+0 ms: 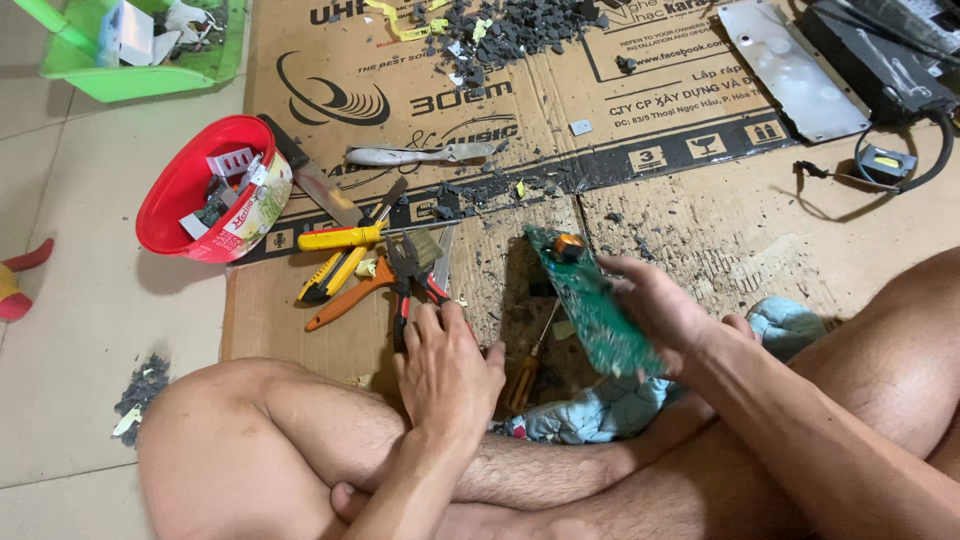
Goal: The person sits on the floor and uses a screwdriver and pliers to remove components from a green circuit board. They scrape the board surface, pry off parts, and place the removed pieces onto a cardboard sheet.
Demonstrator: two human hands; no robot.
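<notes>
Our right hand (665,310) grips the green board (592,300), tilted above the cardboard (700,230); our left hand (445,365) rests open on the pliers (405,275) (not yet gripped). Dark debris (500,35) suggests much stripping done; parts remain on the board.

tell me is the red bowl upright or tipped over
Tipped. The red bowl lies on its side at the cardboard's left edge, its mouth facing up and left, with small white parts still inside.
</notes>
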